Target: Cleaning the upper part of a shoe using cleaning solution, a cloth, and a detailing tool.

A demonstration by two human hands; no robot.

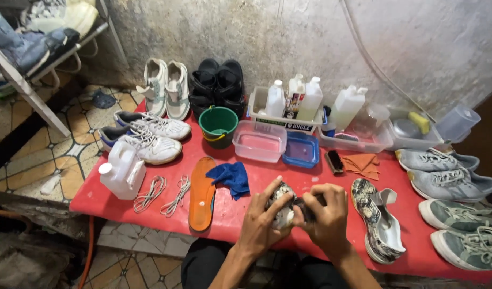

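2 bare hands meet at the near edge of the red bench (310,184), both closed on 1 patterned shoe (282,206). The left hand (262,222) wraps its side with fingers spread over the mottled black-and-cream upper; the right hand (327,214) is curled tight against its other end, gripping something dark that cannot be made out. The shoe is held just above the bench edge, over the person's lap.

Open red surface lies only around the hands and between the insole and the matching shoe. 1 matching patterned shoe (377,219) lies on its side just right of the hands. 1 orange insole (202,192), flat and smooth, lies left of them, with 1 crumpled blue cloth (231,177) beside it and 2 pale laces (163,194) further left. 1 white plastic jug (123,170) stands near the left edge.

Along the far edge sit 1 green bucket (218,126), 1 clear tub (259,140), 1 blue tray (301,150) and 1 brush (334,160) next to folded orange cloths (362,163). 4 grey sneakers (452,206) crowd the right edge; 2 white sneakers (147,136) fill the far left corner.
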